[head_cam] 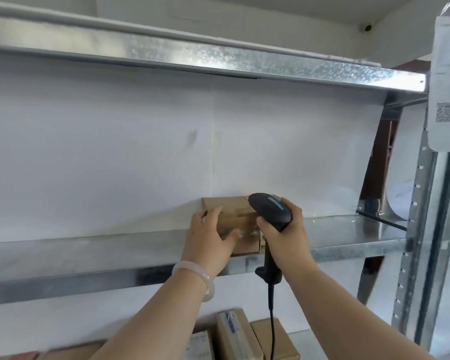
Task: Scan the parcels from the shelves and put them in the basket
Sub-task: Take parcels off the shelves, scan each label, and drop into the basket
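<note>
A small brown cardboard parcel (234,216) sits on the middle metal shelf (89,253), close to its front edge. My left hand (208,237) lies on the parcel's left front, fingers spread over the top and the thumb on its front face. My right hand (283,235) grips a black corded barcode scanner (270,209) by the handle, its head over the parcel's right side. The basket is out of view.
Several more brown parcels (237,333) lie on the lower shelf at the bottom. A galvanised upper shelf (218,58) runs overhead. A perforated upright (411,229) stands at the right, with a bagged paper sheet bearing a QR code (447,110) hanging above it.
</note>
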The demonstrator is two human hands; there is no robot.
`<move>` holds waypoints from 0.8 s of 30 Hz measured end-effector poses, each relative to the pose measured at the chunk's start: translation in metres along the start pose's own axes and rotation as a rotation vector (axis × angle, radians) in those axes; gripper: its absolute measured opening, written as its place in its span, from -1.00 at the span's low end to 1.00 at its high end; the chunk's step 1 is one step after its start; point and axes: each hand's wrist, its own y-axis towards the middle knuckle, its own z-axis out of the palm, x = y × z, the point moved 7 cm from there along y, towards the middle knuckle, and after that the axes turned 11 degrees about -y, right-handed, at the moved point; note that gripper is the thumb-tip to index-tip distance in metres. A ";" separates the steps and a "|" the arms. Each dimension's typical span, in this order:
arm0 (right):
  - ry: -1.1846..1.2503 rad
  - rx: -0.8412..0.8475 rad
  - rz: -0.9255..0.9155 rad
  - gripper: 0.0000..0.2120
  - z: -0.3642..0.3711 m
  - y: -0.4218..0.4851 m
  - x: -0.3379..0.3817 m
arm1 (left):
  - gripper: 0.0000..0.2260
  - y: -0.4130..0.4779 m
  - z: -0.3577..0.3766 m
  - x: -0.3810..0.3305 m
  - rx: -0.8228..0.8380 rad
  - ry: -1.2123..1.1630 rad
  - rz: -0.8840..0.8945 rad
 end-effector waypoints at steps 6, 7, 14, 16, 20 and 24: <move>0.177 0.007 0.032 -0.54 0.000 0.004 -0.012 | -0.58 -0.009 -0.006 -0.008 -0.163 -0.025 0.063; 0.201 0.012 0.030 -0.54 0.001 0.003 -0.011 | -0.60 -0.011 -0.010 -0.010 -0.193 -0.043 0.067; 0.360 0.092 -0.038 -0.46 0.017 -0.024 0.023 | -0.65 -0.021 -0.046 -0.005 -0.374 -0.242 0.004; 0.371 0.122 -0.087 -0.46 0.024 -0.036 0.037 | -0.57 -0.023 -0.058 -0.003 -0.385 -0.296 -0.005; 0.401 0.155 -0.154 -0.44 0.041 -0.055 0.056 | -0.44 -0.027 -0.080 -0.001 -0.380 -0.242 -0.021; 0.398 0.180 -0.247 -0.43 0.060 -0.073 0.082 | -0.21 -0.034 -0.097 0.010 -0.375 -0.392 -0.062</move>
